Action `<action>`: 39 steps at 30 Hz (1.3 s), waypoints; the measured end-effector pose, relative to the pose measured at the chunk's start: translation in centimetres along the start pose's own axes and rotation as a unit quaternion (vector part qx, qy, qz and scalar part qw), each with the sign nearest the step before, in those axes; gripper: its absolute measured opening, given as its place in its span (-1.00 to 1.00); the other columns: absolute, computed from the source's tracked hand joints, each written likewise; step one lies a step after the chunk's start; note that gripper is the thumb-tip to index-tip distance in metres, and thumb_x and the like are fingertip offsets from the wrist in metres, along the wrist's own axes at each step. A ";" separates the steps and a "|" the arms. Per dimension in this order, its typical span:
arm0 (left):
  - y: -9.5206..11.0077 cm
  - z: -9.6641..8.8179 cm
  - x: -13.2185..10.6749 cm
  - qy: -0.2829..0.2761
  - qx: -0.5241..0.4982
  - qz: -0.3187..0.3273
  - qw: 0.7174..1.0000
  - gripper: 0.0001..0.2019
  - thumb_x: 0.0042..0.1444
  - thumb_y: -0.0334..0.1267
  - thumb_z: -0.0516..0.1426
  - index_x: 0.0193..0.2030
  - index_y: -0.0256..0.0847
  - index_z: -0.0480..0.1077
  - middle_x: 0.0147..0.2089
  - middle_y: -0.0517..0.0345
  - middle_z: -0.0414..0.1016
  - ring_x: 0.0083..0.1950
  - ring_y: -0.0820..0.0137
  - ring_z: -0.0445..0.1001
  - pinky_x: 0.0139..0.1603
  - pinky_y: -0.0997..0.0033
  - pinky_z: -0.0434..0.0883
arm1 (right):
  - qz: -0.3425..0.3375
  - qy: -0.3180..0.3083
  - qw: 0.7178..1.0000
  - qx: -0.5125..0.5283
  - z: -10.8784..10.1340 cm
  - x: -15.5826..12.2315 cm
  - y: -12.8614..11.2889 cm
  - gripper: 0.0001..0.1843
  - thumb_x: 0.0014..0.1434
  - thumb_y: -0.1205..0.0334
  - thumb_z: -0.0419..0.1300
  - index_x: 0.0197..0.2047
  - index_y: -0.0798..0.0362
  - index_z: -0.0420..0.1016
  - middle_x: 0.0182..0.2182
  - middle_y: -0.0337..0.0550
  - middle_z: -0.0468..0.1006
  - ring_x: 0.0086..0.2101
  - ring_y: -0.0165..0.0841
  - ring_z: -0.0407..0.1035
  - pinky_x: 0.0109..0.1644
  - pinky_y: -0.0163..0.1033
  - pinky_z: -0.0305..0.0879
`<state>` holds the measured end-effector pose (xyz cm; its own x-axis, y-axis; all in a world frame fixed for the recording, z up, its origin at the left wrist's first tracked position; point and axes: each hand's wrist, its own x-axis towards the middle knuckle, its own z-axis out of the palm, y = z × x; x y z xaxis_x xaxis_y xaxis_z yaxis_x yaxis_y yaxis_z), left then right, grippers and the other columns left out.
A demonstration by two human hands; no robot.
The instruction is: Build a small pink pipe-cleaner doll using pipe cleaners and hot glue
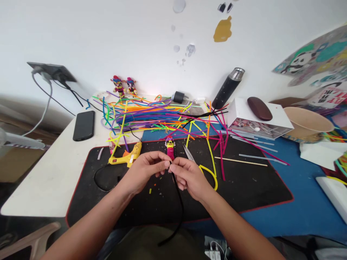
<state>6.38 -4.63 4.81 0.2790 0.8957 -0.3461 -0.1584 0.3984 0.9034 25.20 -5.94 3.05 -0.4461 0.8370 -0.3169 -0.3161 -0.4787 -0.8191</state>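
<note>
My left hand (154, 168) and my right hand (187, 175) meet over the black mat, thumbs and fingertips pinched on a black pipe cleaner (180, 206). Its long free end hangs down toward my lap. Just beyond my fingertips lies a small pipe-cleaner doll (170, 146) with a yellow and purple head and a magenta body. Whether my fingers also touch the doll is hidden. Right of the doll are scissors (207, 171) with yellow handles, partly behind my right hand. A yellow glue gun (128, 157) rests left of my left hand.
Many coloured pipe cleaners (151, 115) are heaped behind the mat (244, 187). Two finished-looking dolls (118, 86) stand by the wall. A phone (84, 125) lies left. At the right are a tilted black flask (228, 88), a white box (260, 121), a bowl (309, 121) and a thin wooden stick (241, 161).
</note>
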 end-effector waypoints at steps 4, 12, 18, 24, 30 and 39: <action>0.1 0.1 -0.1 -0.004 -0.011 -0.002 1.000 -0.59 -0.07 0.04 0.53 -0.29 -0.26 0.65 -0.43 0.19 0.54 -0.44 0.52 0.37 -0.40 0.52 0.30 | 0.005 0.000 1.000 -0.001 0.0 -0.1 0.1 -0.59 0.17 -0.11 0.46 -0.33 0.06 0.51 -0.73 -0.51 0.18 -0.70 -0.56 0.00 -0.64 -0.43 0.01; 0.2 0.3 -0.1 0.007 -0.056 -0.012 0.998 -0.63 -0.09 -0.01 0.54 -0.33 -0.26 0.63 -0.43 0.19 0.52 -0.46 0.54 0.34 -0.45 0.54 0.26 | 0.002 0.002 1.000 0.000 -0.3 -0.1 0.2 -0.58 0.22 -0.14 0.43 -0.28 0.06 0.51 -0.69 -0.46 0.28 -0.71 -0.56 0.06 -0.66 -0.44 -0.05; 0.2 0.3 0.1 0.020 -0.010 0.025 0.999 -0.65 -0.02 0.00 0.51 -0.31 -0.24 0.64 -0.40 0.18 0.53 -0.42 0.53 0.34 -0.42 0.54 0.26 | -0.002 -0.005 1.000 0.003 -0.2 0.0 0.2 -0.59 0.21 -0.13 0.44 -0.22 0.06 0.53 -0.69 -0.48 0.28 -0.71 -0.57 0.04 -0.66 -0.44 -0.05; 0.7 0.6 -0.2 0.018 -0.003 0.025 1.000 -0.62 -0.05 0.05 0.51 -0.32 -0.23 0.63 -0.42 0.20 0.47 -0.44 0.53 0.28 -0.45 0.54 0.22 | -0.024 0.011 1.000 0.008 0.4 0.3 0.0 -0.58 0.15 -0.11 0.48 -0.28 0.05 0.51 -0.72 -0.49 0.25 -0.71 -0.58 -0.02 -0.66 -0.44 -0.03; 0.6 0.7 -0.3 0.015 0.003 0.027 1.000 -0.61 -0.06 0.06 0.52 -0.32 -0.22 0.65 -0.41 0.17 0.49 -0.42 0.50 0.32 -0.46 0.53 0.24 | -0.036 0.018 0.999 0.014 0.7 0.2 -0.2 -0.58 0.11 -0.09 0.51 -0.34 0.06 0.53 -0.72 -0.52 0.18 -0.71 -0.59 -0.06 -0.67 -0.44 -0.02; 0.4 0.3 -0.6 0.023 0.005 0.033 0.999 -0.61 0.00 0.03 0.49 -0.14 -0.20 0.70 -0.40 0.16 0.53 -0.43 0.49 0.36 -0.46 0.52 0.27 | -0.044 0.023 0.999 0.008 0.2 -0.1 -0.4 -0.66 0.14 -0.02 0.49 -0.32 0.08 0.58 -0.70 -0.50 0.21 -0.70 -0.60 -0.06 -0.67 -0.44 -0.02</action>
<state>6.38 -5.11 5.44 0.2239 0.9286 -0.2960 -0.1651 0.3355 0.9275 25.23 -5.89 3.50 -0.3770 0.8873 -0.2657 -0.3660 -0.4062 -0.8373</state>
